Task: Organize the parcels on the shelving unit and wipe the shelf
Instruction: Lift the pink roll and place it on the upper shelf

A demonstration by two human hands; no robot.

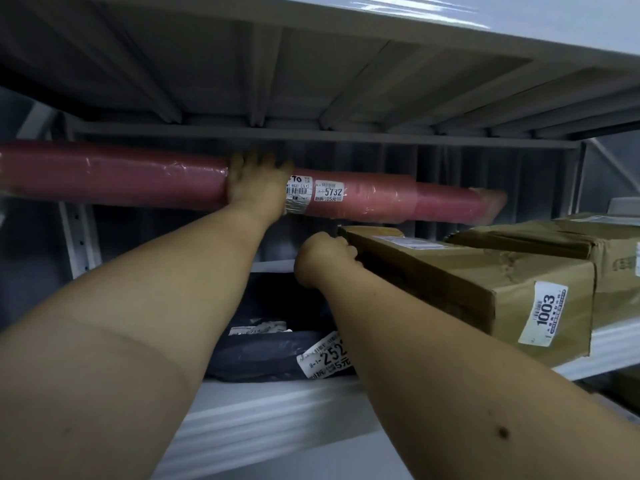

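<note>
Left hand (254, 183) grips red roll (114, 174); right hand (323, 259) grips box (460, 275).

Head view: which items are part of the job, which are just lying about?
In the job:
- red roll, left hand grips it
- box 1003, right hand at its corner
- rear box
- dark bag
- shelf

Lying about:
- upper shelf
- frame post
- no cloth in view

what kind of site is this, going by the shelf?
Most likely a parcel pickup or storage room. Metal shelving holds wrapped shipments: a long red roll labelled 5732, a taped brown box tagged 1003, and a dark bag with its own numbered sticker. No shop signage is visible.
</note>
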